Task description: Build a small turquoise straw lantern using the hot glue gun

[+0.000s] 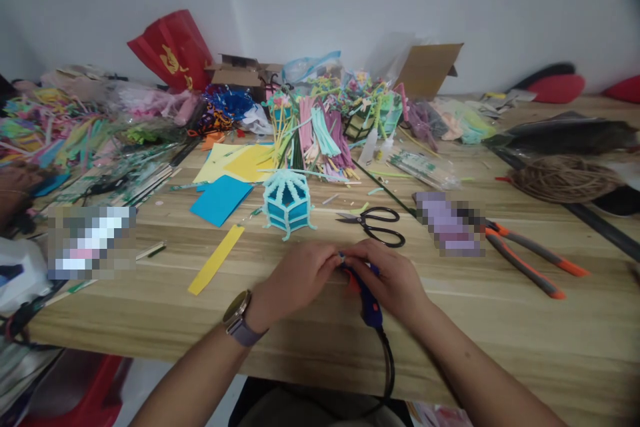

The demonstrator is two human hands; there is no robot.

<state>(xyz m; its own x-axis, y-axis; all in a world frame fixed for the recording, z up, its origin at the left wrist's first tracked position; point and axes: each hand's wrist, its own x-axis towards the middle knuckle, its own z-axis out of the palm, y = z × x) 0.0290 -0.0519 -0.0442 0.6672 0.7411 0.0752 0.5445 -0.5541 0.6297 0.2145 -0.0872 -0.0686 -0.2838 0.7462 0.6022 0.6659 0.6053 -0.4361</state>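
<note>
My left hand (307,273), with a watch on its wrist, is closed, its fingertips pinched on something too small to make out. My right hand (390,273) meets it there, fingers closed around the same spot. Beneath the right hand lies a dark blue corded tool (371,310) with a red part, partly covered by the fingers; it looks like a glue gun. A mint-green lantern-like craft (287,205) with blue panels stands just beyond my hands. Black-handled scissors (375,221) lie beyond the right hand. A yellow strip (217,260) rests to the left.
Orange-and-grey pliers (530,253) and a blurred-out purple item (447,223) lie at right. Blue paper (221,200) sits left of the craft. Bundled coloured stems (325,130), bags and cardboard boxes (430,70) line the back. A coiled brown cord (565,178) lies far right.
</note>
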